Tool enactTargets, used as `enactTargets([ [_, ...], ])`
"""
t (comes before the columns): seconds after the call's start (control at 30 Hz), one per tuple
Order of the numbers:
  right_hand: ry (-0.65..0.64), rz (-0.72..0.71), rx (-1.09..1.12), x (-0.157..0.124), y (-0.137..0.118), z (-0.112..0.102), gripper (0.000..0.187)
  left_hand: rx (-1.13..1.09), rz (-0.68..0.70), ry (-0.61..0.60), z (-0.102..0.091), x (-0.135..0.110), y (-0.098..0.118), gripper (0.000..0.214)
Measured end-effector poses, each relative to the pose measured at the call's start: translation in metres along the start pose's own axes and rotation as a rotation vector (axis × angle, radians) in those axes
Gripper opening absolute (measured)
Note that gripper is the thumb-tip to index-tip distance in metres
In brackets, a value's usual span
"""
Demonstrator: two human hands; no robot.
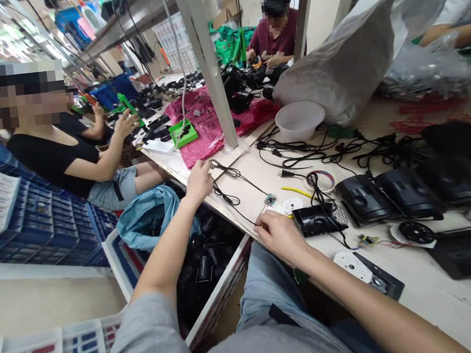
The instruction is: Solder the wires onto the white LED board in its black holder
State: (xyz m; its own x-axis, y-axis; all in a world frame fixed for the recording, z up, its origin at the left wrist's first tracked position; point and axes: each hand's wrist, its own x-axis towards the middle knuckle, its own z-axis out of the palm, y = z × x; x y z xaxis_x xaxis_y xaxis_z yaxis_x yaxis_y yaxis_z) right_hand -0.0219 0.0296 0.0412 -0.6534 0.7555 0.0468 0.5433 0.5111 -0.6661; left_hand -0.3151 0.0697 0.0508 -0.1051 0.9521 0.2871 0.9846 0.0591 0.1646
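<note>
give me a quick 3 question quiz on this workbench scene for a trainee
1. True or false: the left hand grips a thin black cable at the table edge.
2. What lies just beyond the right hand?
A. a small green circuit board
B. a red mug
C. a hammer
3. Fill in: the white bowl stands beside a large grey ____.

Key: 1 true; 2 A; 3 bag
</note>
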Motion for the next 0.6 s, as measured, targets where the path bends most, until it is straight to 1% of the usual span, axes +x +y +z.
enactTargets([
  [0.07, 0.026, -0.020, 0.063, 0.004, -0.001, -0.003, 0.016, -0.014, 0.017, -0.042, -0.001, -0.018, -0.003, 0.043],
  [0.13, 0.053, -0.046, 0.123, 0.008, -0.003, -0.004, 0.015, -0.030, 0.033, -0.076, 0.003, -0.033, -0.002, 0.045],
  [0.17, 0.065, -0.062, 0.150, 0.009, -0.004, -0.005, 0.015, -0.037, 0.031, -0.075, 0.006, -0.038, 0.000, 0.044],
  [0.23, 0.084, -0.092, 0.197, 0.011, -0.005, -0.005, 0.015, -0.049, 0.007, -0.028, 0.012, -0.042, 0.003, 0.036],
  [0.33, 0.098, -0.102, 0.251, 0.006, -0.002, -0.010, 0.014, -0.065, -0.075, 0.133, 0.009, -0.035, 0.004, 0.026],
  [0.4, 0.115, -0.071, 0.279, -0.002, 0.007, -0.019, 0.016, -0.075, -0.146, 0.254, 0.002, -0.030, 0.004, 0.028],
  [0.47, 0.144, -0.020, 0.298, -0.017, 0.023, -0.033, 0.019, -0.112, -0.190, 0.380, -0.008, -0.028, 0.011, 0.030],
  [0.53, 0.187, 0.048, 0.312, -0.037, 0.042, -0.049, 0.024, -0.204, -0.164, 0.528, -0.020, -0.031, 0.030, 0.025],
  [0.57, 0.213, 0.088, 0.319, -0.049, 0.051, -0.056, 0.027, -0.265, -0.116, 0.582, -0.027, -0.033, 0.044, 0.021],
  [0.6, 0.246, 0.135, 0.327, -0.061, 0.059, -0.063, 0.030, -0.318, -0.059, 0.595, -0.035, -0.036, 0.060, 0.019],
])
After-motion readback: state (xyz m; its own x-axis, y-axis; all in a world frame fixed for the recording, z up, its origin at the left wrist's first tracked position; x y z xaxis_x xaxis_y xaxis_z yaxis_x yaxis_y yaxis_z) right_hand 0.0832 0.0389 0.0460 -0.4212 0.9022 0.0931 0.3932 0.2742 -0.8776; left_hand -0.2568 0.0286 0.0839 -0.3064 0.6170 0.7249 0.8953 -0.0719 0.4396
